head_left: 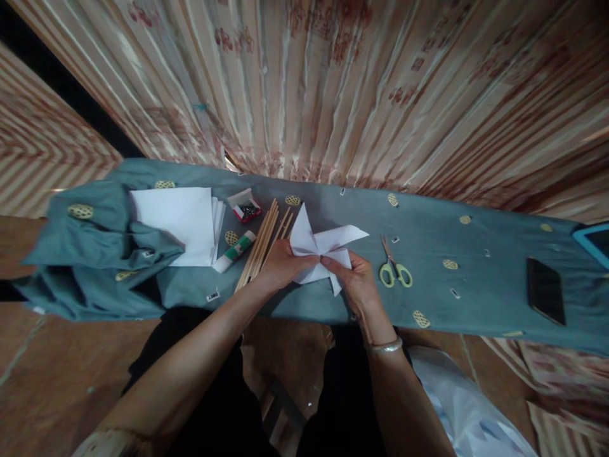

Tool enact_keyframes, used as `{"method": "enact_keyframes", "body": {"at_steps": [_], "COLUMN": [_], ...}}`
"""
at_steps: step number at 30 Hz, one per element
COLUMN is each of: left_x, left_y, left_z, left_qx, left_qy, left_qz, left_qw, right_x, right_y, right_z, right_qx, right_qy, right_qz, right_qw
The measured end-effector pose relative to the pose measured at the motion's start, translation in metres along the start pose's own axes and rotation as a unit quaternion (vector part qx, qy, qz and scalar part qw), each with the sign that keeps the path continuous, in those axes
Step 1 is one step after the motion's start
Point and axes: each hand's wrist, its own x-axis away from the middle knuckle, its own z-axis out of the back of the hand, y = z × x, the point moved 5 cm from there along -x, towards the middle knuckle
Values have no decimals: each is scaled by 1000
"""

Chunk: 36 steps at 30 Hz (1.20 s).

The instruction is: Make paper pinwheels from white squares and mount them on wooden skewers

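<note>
A white paper pinwheel [328, 240] with pointed, folded blades is held between my two hands over the cloth-covered table. My left hand [281, 261] grips it from the left, thumb pressed at its centre. From the right, my right hand [354, 278] pinches it, the thumb also reaching the middle. The fingers beneath the paper are hidden. Just left of my left hand lie several thin wooden sticks [263, 240]. Scissors [394, 268] with light green handles rest to the right of my right hand.
A stack of white paper [178, 222], a glue stick [235, 251] and an open red box of small dark pins [246, 208] lie on the left of the green cloth [438, 222]. A dark phone [545, 291] is at right. A plastic bag [459, 387] sits below the table.
</note>
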Motion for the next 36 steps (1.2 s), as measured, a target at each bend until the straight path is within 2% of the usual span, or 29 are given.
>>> {"method": "enact_keyframes", "body": {"at_steps": [10,14,17,19,21,22,25,26,28,30,32,34,36], "left_x": [3,3,-2,-10,-20,-24,-29,-30,-28,-26,-25,-27,-30], "left_y": [-12,-16,-13,-9,-6,-4,0,0,0,0,1,0,-2], "left_z": [2,-2,1,12,26,32,41,41,40,37,35,35,38], "left_qx": [-22,4,16,-10,-105,-195,-463,-521,-588,-620,-635,-636,-620], "left_qy": [10,-41,-76,-57,-17,7,41,45,46,45,43,45,50], "left_qz": [-11,-18,-40,-68,-101,-132,-189,-195,-202,-204,-201,-200,-207], "left_qw": [1000,999,996,996,989,972,865,830,782,757,745,744,755], "right_x": [5,5,5,6,8,9,13,15,20,26,33,40,45], "right_y": [4,1,-5,-10,-14,-14,-16,-17,-18,-20,-22,-23,-23], "right_z": [0,6,17,25,31,34,39,41,41,38,34,30,27], "right_qx": [2,16,16,7,4,9,59,82,133,188,241,279,303], "right_qy": [2,19,63,94,108,107,89,80,52,21,-2,-17,-26], "right_qz": [-13,-1,15,29,41,45,63,70,85,98,119,149,183], "right_qw": [1000,1000,998,995,993,993,992,991,986,977,963,949,935]}}
